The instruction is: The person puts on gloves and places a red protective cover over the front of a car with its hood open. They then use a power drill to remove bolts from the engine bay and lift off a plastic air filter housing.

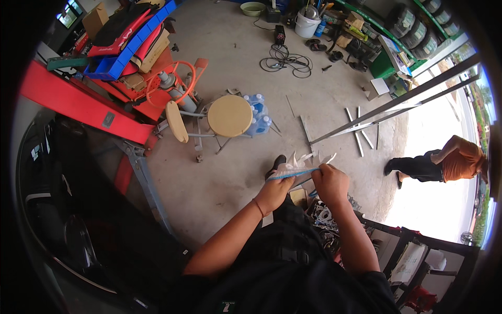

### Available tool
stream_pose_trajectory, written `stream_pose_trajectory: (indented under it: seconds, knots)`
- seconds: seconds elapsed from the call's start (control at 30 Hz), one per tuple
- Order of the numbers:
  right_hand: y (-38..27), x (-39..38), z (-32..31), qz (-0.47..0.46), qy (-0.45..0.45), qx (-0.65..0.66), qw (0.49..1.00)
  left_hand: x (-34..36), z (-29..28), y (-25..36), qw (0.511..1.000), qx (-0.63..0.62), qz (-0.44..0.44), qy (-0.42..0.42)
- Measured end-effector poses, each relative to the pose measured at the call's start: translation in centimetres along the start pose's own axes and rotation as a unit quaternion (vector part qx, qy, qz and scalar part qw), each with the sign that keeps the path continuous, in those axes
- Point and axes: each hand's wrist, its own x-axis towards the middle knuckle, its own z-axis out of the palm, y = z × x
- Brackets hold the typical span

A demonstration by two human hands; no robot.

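A whitish work glove [294, 165] with a blue cuff edge stretches between my two hands, its limp fingers pointing away from me. My left hand [276, 192] grips the cuff at its left part, thumb along the blue edge. My right hand [331, 183] is closed in a fist around the cuff's right end. Another pale finger-like tip sticks up beside the right fist; whether it belongs to a second glove I cannot tell. Below the hands, partly hidden by my right forearm, lie metal engine parts [324, 214].
A round stool [229, 116] stands ahead left beside blue-liquid jugs [257, 118]. A red lift arm [86, 102] and a dark car [78, 209] fill the left. Metal bars [361, 133] and a coiled cable [287, 63] lie on the floor. A person [444, 161] stands at the right.
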Motion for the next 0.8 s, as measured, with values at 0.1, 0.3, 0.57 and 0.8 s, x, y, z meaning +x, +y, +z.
stream_pose_trajectory:
  seconds: [0.1,0.3,0.57,0.8]
  knots:
    - [-1.2,3.5,4.3,-0.121,-0.106,0.054,0.985,6.2,-2.0,-2.3,0.949,0.297,-0.032,0.104]
    - [1.7,16.2,8.5,-0.063,-0.145,0.123,0.98,18.5,-6.9,2.6,0.942,0.308,-0.101,-0.09]
    - [6.5,37.6,2.2,0.081,-0.124,0.089,0.985,34.5,-5.0,11.6,0.859,0.469,0.201,0.042]
    - [5.7,54.3,-0.3,-0.163,-0.068,0.116,0.978,52.2,-12.6,18.6,0.877,0.427,0.153,0.16]
